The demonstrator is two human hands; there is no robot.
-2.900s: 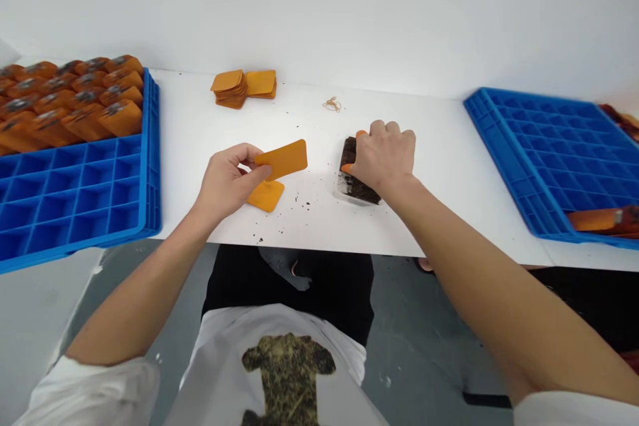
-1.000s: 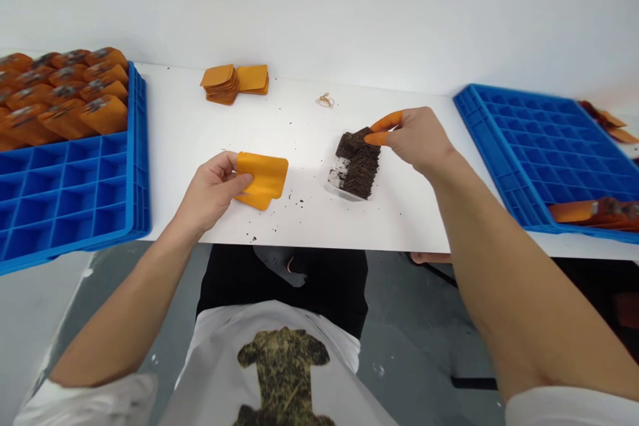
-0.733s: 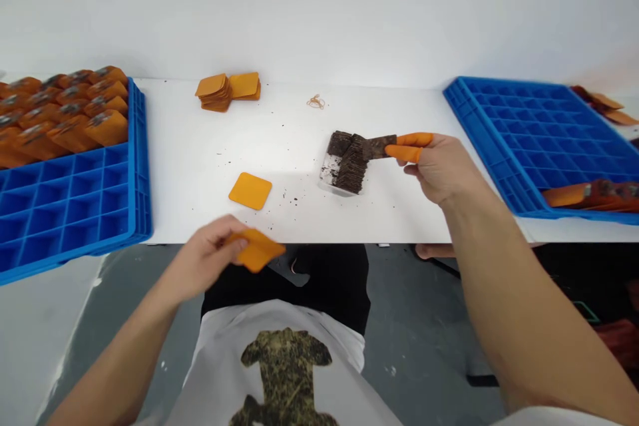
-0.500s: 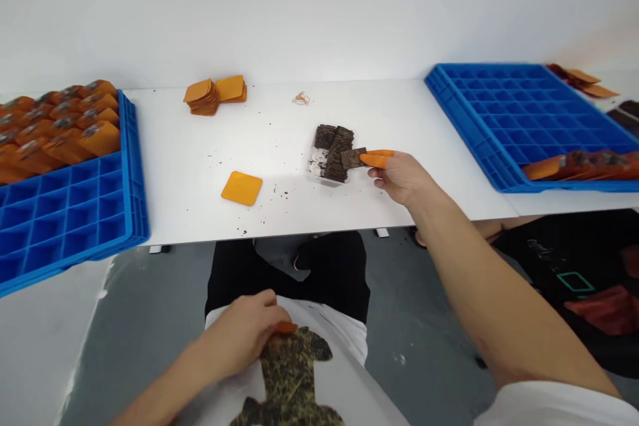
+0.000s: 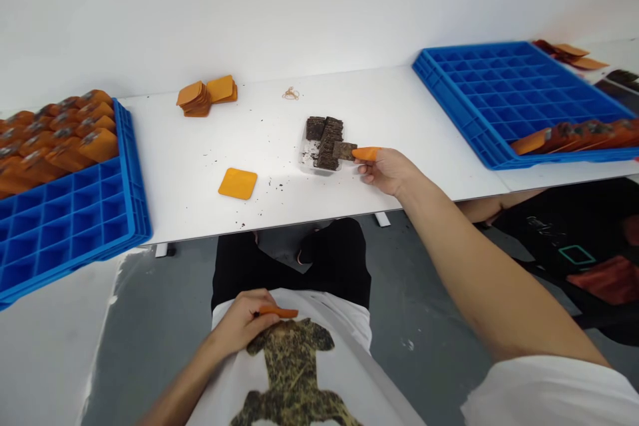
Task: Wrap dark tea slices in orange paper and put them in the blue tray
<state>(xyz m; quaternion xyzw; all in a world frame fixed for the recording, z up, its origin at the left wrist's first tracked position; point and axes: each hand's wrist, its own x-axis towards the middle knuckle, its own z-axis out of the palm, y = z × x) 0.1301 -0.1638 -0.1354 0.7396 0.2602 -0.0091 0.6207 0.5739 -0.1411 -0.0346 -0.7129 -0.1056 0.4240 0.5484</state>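
My right hand [image 5: 387,170], with orange covers on its fingertips, pinches a thin dark brown square piece [image 5: 344,151]. That piece is at the right edge of a clear plastic tray [image 5: 308,160], beside the stacked dark squares [image 5: 329,140] inside it. My left hand [image 5: 247,323] rests against the white shirt, in front of its dark printed figure. One of its fingers, in an orange cover, is stretched out, and I see nothing held there. A single flat orange pad [image 5: 238,184] lies on the white table left of the tray.
Stacked orange pads [image 5: 196,98] and rubber bands [image 5: 290,93] lie toward the wall. Blue divided crates stand at left [image 5: 130,173] and right [image 5: 464,113], both partly filled with orange packets. Dark crumbs dot the table [image 5: 269,213]. Another person's arm [image 5: 492,205] shows at right.
The view has tilted and shifted slightly. My left hand has moved a little on the shirt, showing its orange-covered finger more. My right hand still pinches the dark square at the tray.
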